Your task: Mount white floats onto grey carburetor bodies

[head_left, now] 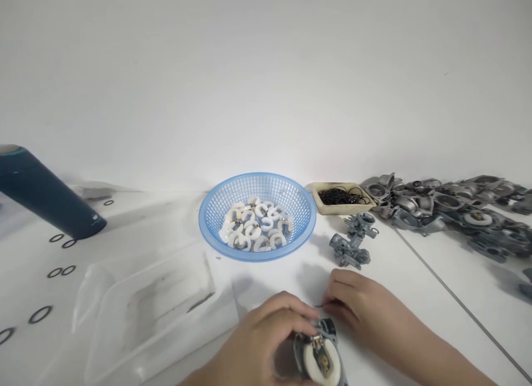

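Observation:
My left hand [266,333] is closed around a grey metal carburetor body [321,355] with a white horseshoe-shaped float seated in it, low in the view. Right beside it, my right hand [357,300] pinches a thin metal pin [319,305] at the body's top edge. A blue plastic basket [216,225] behind my hands holds several white floats [255,228]. A loose carburetor body [351,244] lies just beyond my right hand.
A beige tray of black O-rings [341,197] sits right of the basket. A heap of grey metal castings [453,208] spreads along the right. A clear plastic tray [145,308] lies at left, with black rings [58,272] scattered and a dark blue cylinder [45,194] tilted.

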`<state>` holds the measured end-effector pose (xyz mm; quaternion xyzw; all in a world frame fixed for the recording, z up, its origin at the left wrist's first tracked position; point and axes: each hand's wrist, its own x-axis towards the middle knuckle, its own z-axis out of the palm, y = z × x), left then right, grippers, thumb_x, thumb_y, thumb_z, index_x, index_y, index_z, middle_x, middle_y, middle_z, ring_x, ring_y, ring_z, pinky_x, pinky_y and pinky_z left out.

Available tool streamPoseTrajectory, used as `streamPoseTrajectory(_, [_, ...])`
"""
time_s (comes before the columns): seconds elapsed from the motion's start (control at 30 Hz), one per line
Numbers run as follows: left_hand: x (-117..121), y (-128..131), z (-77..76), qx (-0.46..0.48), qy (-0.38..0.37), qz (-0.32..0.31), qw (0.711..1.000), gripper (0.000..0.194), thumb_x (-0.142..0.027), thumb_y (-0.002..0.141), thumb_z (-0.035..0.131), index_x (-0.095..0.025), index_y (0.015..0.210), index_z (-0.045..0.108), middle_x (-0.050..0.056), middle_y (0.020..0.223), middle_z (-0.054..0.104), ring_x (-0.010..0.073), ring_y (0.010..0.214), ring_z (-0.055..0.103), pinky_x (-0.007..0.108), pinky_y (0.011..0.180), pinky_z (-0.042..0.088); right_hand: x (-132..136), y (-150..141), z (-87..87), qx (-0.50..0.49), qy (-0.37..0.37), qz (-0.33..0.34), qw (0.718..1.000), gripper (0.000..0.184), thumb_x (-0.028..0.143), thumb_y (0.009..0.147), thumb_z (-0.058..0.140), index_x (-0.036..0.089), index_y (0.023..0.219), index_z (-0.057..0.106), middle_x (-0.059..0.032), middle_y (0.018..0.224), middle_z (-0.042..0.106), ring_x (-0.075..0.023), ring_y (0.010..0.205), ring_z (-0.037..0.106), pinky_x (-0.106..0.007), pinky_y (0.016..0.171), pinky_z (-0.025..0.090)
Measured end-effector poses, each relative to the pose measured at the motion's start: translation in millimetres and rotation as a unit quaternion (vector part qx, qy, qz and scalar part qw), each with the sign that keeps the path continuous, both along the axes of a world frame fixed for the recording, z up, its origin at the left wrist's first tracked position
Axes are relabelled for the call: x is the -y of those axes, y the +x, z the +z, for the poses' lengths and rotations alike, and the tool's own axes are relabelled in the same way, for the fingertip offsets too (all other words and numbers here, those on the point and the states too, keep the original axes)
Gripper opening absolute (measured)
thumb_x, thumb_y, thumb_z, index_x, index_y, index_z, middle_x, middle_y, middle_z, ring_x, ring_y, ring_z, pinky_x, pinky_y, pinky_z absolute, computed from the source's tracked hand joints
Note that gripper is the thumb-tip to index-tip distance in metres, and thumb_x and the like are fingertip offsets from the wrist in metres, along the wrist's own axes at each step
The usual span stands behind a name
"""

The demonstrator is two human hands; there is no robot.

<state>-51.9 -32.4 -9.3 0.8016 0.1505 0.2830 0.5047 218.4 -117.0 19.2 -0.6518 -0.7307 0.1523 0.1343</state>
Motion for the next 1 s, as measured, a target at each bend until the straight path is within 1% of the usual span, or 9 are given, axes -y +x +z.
streamPoseTrajectory(0.1, [1.5, 1.1, 3.2, -0.016, -0.015, 0.015, 1.000, 0.057, -0.038, 0.076, 0.112, -0.030, 0.125, 0.085, 0.006, 0.139, 0.081, 0.0277, 0.121, 0.084, 0.035, 0.112, 0.064, 2.3, -7.3, 0.2, 0.065, 0.017, 0.015, 0.998, 0.028, -0.005, 0.103, 0.069, 0.019, 0.091, 0.076, -0.0040, 0.097, 0.072, -0.0230, 0.082, 0.075, -0.032, 0.070, 0.049])
streamPoseTrajectory(0.2, [0.6, 1.7, 6.6, -0.020, -0.035, 0.008, 0.999, 0.060, -0.040, 0.071, 0.115, -0.029, 0.123, 0.086, 0.007, 0.138, 0.081, 0.0291, 0.120, 0.083, 0.037, 0.111, 0.064, 3.0, -9.0, -1.3, 0.111, 0.033, 0.032, 0.993, 0.030, -0.009, 0.099, 0.063, 0.018, 0.089, 0.072, -0.0051, 0.095, 0.072, -0.0232, 0.076, 0.071, -0.034, 0.066, 0.043])
streamPoseTrajectory(0.33, [-0.9, 1.6, 8.5, -0.008, -0.049, -0.012, 0.999, 0.059, -0.040, 0.072, 0.114, -0.026, 0.122, 0.086, 0.009, 0.137, 0.081, 0.0302, 0.121, 0.082, 0.038, 0.107, 0.066, 9.5, -0.9, -2.8, 0.112, 0.036, 0.019, 0.993, 0.026, -0.003, 0.100, 0.065, 0.020, 0.087, 0.069, -0.0034, 0.089, 0.072, -0.0220, 0.072, 0.072, -0.033, 0.064, 0.045])
streamPoseTrajectory(0.43, [-1.2, 2.2, 6.5, 0.001, -0.060, -0.017, 0.998, 0.058, -0.043, 0.072, 0.114, -0.026, 0.120, 0.087, 0.011, 0.136, 0.080, 0.0313, 0.121, 0.082, 0.037, 0.100, 0.068, 30.4, 8.8, -8.6, 0.099, 0.050, 0.000, 0.994, 0.024, 0.006, 0.104, 0.062, 0.022, 0.090, 0.070, -0.0041, 0.091, 0.073, -0.0229, 0.073, 0.075, -0.034, 0.066, 0.051])
streamPoseTrajectory(0.53, [-2.0, 3.0, 5.3, 0.003, -0.071, -0.022, 0.997, 0.057, -0.046, 0.073, 0.113, -0.025, 0.120, 0.087, 0.013, 0.137, 0.079, 0.0331, 0.123, 0.081, 0.040, 0.102, 0.070, 63.6, 15.8, -20.9, 0.045, 0.091, -0.044, 0.994, 0.026, 0.020, 0.114, 0.056, 0.026, 0.095, 0.072, -0.0055, 0.094, 0.074, -0.0257, 0.080, 0.078, -0.037, 0.070, 0.059])
streamPoseTrajectory(0.63, [-3.0, 3.2, 7.1, 0.001, -0.071, -0.025, 0.997, 0.055, -0.046, 0.075, 0.111, -0.024, 0.119, 0.087, 0.014, 0.137, 0.078, 0.0343, 0.123, 0.080, 0.043, 0.102, 0.071, 95.6, 16.6, -35.9, -0.003, 0.116, -0.085, 0.990, 0.030, 0.035, 0.123, 0.051, 0.028, 0.107, 0.075, -0.0063, 0.101, 0.075, -0.0267, 0.086, 0.079, -0.038, 0.076, 0.064])
streamPoseTrajectory(0.73, [-3.8, 3.5, 9.7, -0.003, -0.065, -0.026, 0.998, 0.052, -0.044, 0.077, 0.110, -0.023, 0.118, 0.086, 0.015, 0.137, 0.078, 0.0350, 0.125, 0.079, 0.044, 0.101, 0.071, 116.9, 11.6, -51.0, -0.010, 0.169, -0.121, 0.978, 0.035, 0.044, 0.127, 0.046, 0.028, 0.120, 0.076, -0.0093, 0.111, 0.076, -0.0285, 0.096, 0.080, -0.041, 0.085, 0.065])
streamPoseTrajectory(0.83, [-4.5, 4.5, 10.3, -0.002, -0.067, -0.031, 0.997, 0.051, -0.044, 0.078, 0.108, -0.023, 0.117, 0.085, 0.015, 0.137, 0.077, 0.0361, 0.128, 0.077, 0.044, 0.099, 0.072, 128.9, 4.4, -62.2, 0.014, 0.234, -0.143, 0.962, 0.039, 0.047, 0.129, 0.044, 0.027, 0.130, 0.078, -0.0121, 0.119, 0.075, -0.0296, 0.103, 0.080, -0.042, 0.091, 0.066])
streamPoseTrajectory(1.0, [-5.7, 7.1, 10.1, -0.006, -0.067, -0.030, 0.997, 0.050, -0.047, 0.080, 0.106, -0.021, 0.116, 0.085, 0.016, 0.137, 0.076, 0.0359, 0.125, 0.078, 0.043, 0.096, 0.073, 138.1, -4.9, -61.8, 0.087, 0.249, -0.128, 0.956, 0.037, 0.036, 0.128, 0.047, 0.025, 0.144, 0.078, -0.0134, 0.119, 0.075, -0.0279, 0.102, 0.080, -0.037, 0.084, 0.067])
